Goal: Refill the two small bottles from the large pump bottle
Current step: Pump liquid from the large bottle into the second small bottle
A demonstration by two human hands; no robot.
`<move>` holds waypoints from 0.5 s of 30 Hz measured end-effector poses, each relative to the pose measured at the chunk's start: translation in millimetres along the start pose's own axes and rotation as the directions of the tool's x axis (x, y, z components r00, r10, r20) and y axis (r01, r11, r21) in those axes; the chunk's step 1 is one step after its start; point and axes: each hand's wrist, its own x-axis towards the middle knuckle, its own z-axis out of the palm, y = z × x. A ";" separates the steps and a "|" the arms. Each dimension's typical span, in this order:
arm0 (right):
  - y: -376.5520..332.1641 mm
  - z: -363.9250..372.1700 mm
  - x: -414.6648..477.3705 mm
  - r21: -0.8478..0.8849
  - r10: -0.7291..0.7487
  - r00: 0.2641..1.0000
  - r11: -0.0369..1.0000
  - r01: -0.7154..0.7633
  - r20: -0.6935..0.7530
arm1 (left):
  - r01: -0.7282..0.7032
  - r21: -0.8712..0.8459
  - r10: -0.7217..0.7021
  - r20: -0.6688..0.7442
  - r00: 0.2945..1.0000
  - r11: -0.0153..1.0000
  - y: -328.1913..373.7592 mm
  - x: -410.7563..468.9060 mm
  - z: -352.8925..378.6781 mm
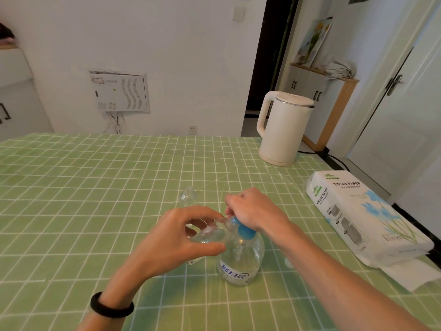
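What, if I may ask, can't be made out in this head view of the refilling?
Head view:
- Pump spout of the large pump bottle: covered by the right hand.
- Fill level of the held small bottle: clear, blurred, partly behind the left hand.
- The far small bottle: too blurred to tell capped or filled.

Left hand [176, 237] holds small bottle [210, 234] tilted at blue pump spout. Right hand [253, 211] grips top of pump bottle [241, 259]. Second small bottle [188, 197] upright behind, on green checked table [95, 187]. Kettle [284, 127], tissue pack [358, 211] at right.
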 end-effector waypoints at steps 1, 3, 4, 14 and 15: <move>-0.7 -0.9 -0.2 -0.006 0.002 1.000 1.000 -0.002 0.000 | -0.003 0.002 0.003 -0.004 1.000 1.000 0.2 -0.2 0.1; -2.5 -3.5 -1.1 -0.025 0.005 1.000 1.000 -0.005 0.003 | -0.013 -0.001 0.013 -0.008 1.000 1.000 0.1 0.0 0.2; -3.7 -5.0 -1.2 -0.034 0.004 1.000 0.999 -0.004 -0.001 | -0.017 -0.005 0.017 -0.008 1.000 1.000 0.0 0.4 -0.1; -1.2 -2.2 3.0 -0.018 -0.002 1.000 1.000 0.003 0.011 | -0.014 -0.006 0.014 0.005 1.000 1.000 -2.3 1.5 0.1; -1.0 -1.6 2.6 -0.028 -0.001 1.000 1.000 0.001 0.016 | -0.010 -0.006 0.010 0.007 1.000 1.000 -2.5 1.3 0.1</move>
